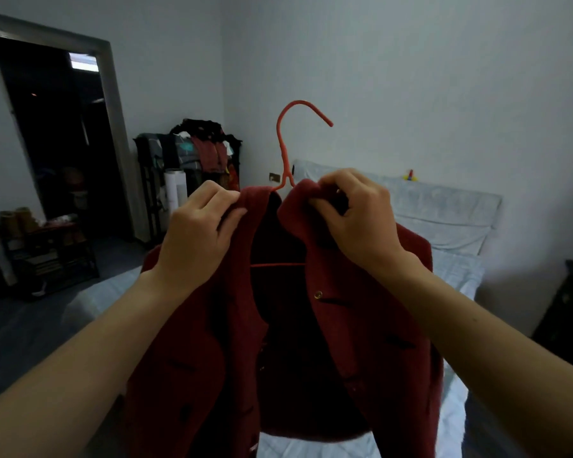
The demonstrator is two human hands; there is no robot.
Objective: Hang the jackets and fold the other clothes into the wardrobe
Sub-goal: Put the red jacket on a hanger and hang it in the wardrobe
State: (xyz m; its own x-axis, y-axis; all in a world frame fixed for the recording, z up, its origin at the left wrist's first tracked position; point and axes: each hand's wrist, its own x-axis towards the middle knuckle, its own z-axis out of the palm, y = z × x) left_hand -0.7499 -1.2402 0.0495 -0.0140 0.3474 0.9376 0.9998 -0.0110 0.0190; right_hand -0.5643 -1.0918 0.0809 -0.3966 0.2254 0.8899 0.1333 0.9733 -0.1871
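Note:
A dark red jacket (354, 325) with dark buttonholes and a brass snap hangs open in front of me, held up over the bed. An orange hanger (283, 150) sits inside it, its hook sticking up above the collar and its crossbar showing in the opening. My left hand (197, 233) pinches the left side of the collar. My right hand (356, 216) pinches the right side of the collar beside the hanger's neck. Both shoulders of the jacket lie over the hanger's arms, which are hidden.
A bed (450, 226) with a pale blue cover lies below and behind the jacket. A rack piled with clothes (196, 153) stands in the far corner. Left of it is a dark open doorway (57, 133), with a low shoe shelf (47, 256) beside it. Dark furniture (566, 309) is at the right edge.

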